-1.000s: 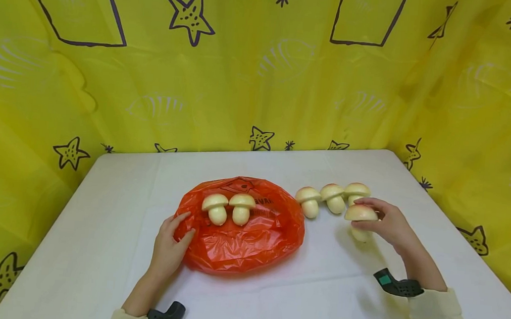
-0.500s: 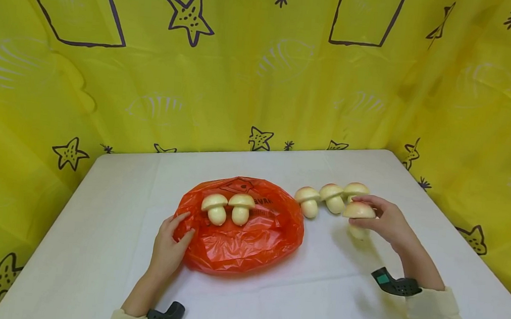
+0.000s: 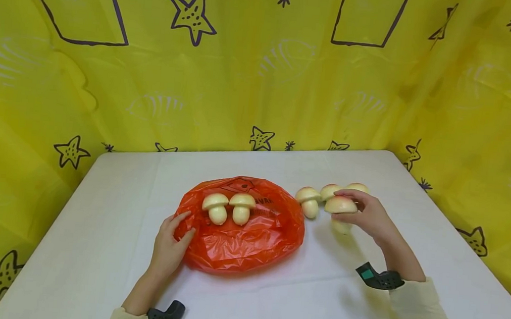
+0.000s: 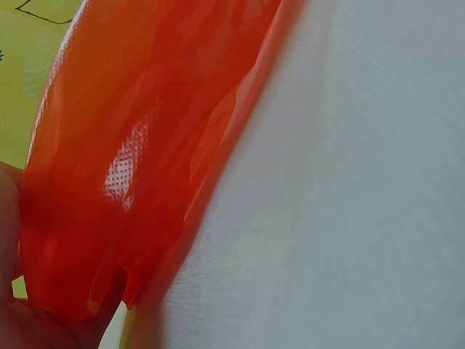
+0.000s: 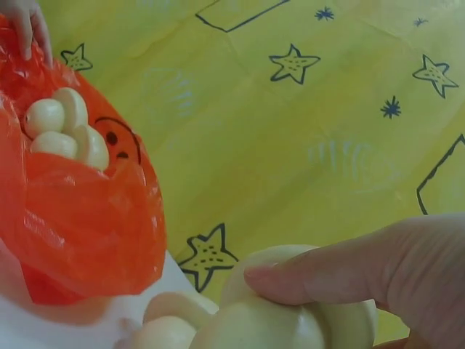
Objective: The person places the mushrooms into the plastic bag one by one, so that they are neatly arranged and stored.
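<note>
A red plastic bag (image 3: 238,249) stands with its mouth spread wide on the table. Two toy mushrooms (image 3: 241,209) lie side by side in it. At the bag's left rim, my left hand (image 3: 169,245) holds the thin plastic between thumb and fingers; its thumb (image 4: 58,331) shows low in the left wrist view. My right hand (image 3: 366,217) pinches another toy mushroom (image 3: 340,205) by its pinkish cap, stem downward, right of the bag. Behind it are three more mushrooms (image 3: 308,200) in a row, the two right ones partly hidden by the held one and my hand.
A white-covered table (image 3: 279,303) carries everything. Yellow cloth (image 3: 225,86) with drawn starfish and shells hangs behind and at both sides. Each wrist wears a black band (image 3: 379,278). The mushroom row stands close against the bag's right edge.
My right hand has moved left toward the bag with the mushroom in its fingers, now covering more of the row behind. My left hand and the bag stay put.
</note>
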A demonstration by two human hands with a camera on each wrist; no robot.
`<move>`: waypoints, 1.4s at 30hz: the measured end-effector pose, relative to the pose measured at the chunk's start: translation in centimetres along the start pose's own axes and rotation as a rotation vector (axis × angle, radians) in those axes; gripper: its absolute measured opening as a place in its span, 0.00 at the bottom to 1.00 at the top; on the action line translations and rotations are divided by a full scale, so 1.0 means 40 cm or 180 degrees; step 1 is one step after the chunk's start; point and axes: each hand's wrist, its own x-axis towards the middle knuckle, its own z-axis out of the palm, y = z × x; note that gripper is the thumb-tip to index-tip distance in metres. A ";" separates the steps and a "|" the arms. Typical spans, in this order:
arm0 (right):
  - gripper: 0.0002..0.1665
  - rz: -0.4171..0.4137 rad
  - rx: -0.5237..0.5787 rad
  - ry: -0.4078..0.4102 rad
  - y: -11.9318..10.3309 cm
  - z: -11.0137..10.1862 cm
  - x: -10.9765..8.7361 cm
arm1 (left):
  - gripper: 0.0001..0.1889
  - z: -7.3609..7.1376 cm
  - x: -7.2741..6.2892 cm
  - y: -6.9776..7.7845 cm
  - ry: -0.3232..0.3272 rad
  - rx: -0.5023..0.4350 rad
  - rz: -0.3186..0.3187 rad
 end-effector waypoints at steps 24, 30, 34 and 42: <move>0.29 -0.0077 0.0474 -0.0129 -0.077 0.107 0.044 | 0.22 0.000 0.001 -0.004 -0.0004 0.0023 -0.0029; 0.29 -0.0102 0.0612 -0.0137 -0.113 0.138 0.057 | 0.22 -0.003 -0.001 -0.003 -0.0031 0.0018 -0.0071; 0.29 -0.0039 0.0636 -0.0188 -0.131 0.160 0.064 | 0.22 -0.003 -0.001 -0.003 -0.0034 0.0023 -0.0068; 0.29 0.0008 0.0648 -0.0284 -0.149 0.194 0.071 | 0.22 -0.001 0.001 -0.001 -0.0073 -0.0003 -0.0122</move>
